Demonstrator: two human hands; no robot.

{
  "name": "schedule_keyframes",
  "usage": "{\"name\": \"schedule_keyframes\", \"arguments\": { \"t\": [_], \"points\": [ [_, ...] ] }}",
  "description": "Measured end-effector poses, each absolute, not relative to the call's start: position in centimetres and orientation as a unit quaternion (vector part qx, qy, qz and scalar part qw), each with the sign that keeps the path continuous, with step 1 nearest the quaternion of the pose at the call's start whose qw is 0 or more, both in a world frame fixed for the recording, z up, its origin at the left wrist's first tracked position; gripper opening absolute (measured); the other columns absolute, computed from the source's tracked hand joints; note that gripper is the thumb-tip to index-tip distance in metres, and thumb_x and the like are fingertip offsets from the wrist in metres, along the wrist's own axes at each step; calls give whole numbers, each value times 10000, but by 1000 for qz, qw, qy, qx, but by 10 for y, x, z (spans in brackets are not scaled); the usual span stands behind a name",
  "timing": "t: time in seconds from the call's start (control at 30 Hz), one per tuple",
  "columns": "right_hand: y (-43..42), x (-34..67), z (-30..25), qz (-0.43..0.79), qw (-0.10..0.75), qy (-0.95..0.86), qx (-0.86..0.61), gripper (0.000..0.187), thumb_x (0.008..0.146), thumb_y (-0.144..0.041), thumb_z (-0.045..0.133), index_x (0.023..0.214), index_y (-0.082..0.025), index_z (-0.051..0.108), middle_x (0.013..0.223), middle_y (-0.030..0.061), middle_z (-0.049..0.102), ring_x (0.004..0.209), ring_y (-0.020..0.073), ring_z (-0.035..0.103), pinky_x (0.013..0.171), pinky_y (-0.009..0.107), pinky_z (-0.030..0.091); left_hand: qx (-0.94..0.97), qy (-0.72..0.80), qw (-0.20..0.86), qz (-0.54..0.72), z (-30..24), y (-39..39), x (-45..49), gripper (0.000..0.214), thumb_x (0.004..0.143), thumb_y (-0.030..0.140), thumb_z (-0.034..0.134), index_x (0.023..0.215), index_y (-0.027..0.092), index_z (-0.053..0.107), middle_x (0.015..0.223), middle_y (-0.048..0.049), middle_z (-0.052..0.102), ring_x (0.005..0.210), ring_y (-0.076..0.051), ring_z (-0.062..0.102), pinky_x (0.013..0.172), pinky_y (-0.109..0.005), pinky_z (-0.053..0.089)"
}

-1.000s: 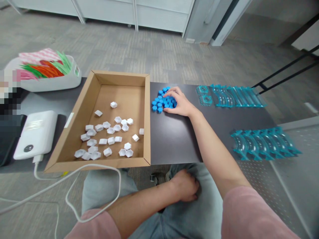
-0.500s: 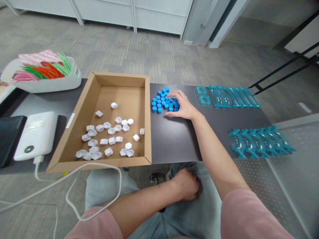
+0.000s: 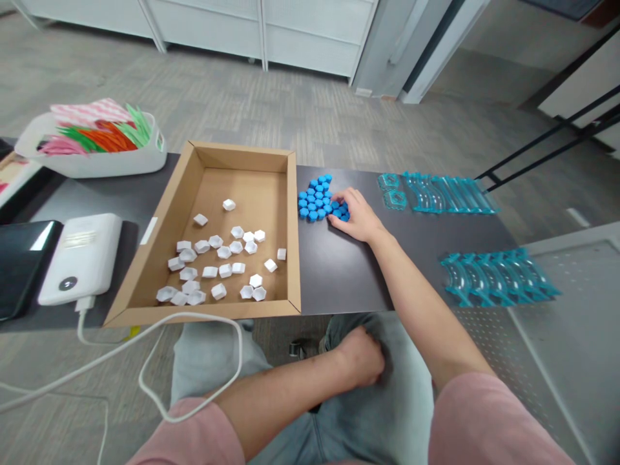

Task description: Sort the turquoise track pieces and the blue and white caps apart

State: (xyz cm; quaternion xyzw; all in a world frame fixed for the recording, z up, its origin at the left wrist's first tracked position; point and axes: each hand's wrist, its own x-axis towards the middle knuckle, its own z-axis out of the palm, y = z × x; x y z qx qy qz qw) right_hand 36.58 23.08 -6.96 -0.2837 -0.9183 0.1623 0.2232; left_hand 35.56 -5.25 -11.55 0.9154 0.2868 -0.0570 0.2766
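Small blue hexagonal pieces (image 3: 312, 201) lie packed in a cluster on the dark table, right of the cardboard tray. My right hand (image 3: 356, 213) rests at the cluster's right side, thumb and fingers apart and curved round a few of the pieces (image 3: 341, 210). Its fingertips touch them; some are partly hidden under the palm. Down on my lap, my left hand (image 3: 363, 356) is curled into a loose fist, with nothing seen in it. White hexagonal cups (image 3: 223, 252) lie scattered in the cardboard tray (image 3: 293, 239), some facing up, some tipped over.
Clear teal-edged plastic parts stand in a back row (image 3: 450, 194) and a front row (image 3: 498, 278) at right, beside two small teal frames (image 3: 394, 199). At left are a white power bank (image 3: 82, 258) with a looping cable, a black tablet (image 3: 26, 265) and a white bin (image 3: 116, 165).
My right hand has shifted slightly down at the cluster's right side, and the blue pieces sit closer together. The view has turned a little. My left hand stays on my lap.
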Motion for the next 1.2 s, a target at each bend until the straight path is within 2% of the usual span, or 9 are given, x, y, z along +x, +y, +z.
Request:
{"name": "schedule_keyframes", "arguments": {
  "t": [0.27, 0.63, 0.97, 1.2],
  "points": [
    [229, 365, -70, 146, 239, -916, -288, 249, 966, -368, 798, 1185, -280, 718, 1131, 100, 773, 1062, 361, 687, 1033, 536, 595, 916, 287, 274, -66, -113, -53, 355, 295, 1130, 330, 715, 1136, 138, 939, 1155, -214, 885, 1074, -282, 833, 903, -399, 517],
    [227, 366, -65, 142, 238, -906, -321, 270, 897, -380, 841, 1135, -282, 759, 1046, 75, 819, 976, 323, 751, 949, 468, 631, 915, 289, 274, -64, -116, -57, 357, 299, 1147, 298, 697, 1165, 128, 942, 1197, -211, 889, 1104, -286, 830, 900, -410, 506],
    [225, 365, -60, 191, 309, -865, -347, 243, 862, -388, 859, 1062, -295, 758, 978, 52, 818, 902, 291, 754, 934, 469, 666, 919, 280, 275, -41, -122, -57, 358, 232, 1109, 311, 757, 1107, 173, 944, 1173, -205, 893, 1078, -292, 833, 894, -424, 506],
    [219, 360, -39, 181, 341, -866, -318, 286, 860, -415, 847, 1108, -309, 755, 975, 48, 787, 907, 301, 737, 912, 482, 665, 921, 280, 269, -15, -122, -57, 362, 239, 1103, 377, 772, 1048, 217, 942, 1167, -208, 884, 1060, -300, 830, 845, -408, 517]
  ]
}}
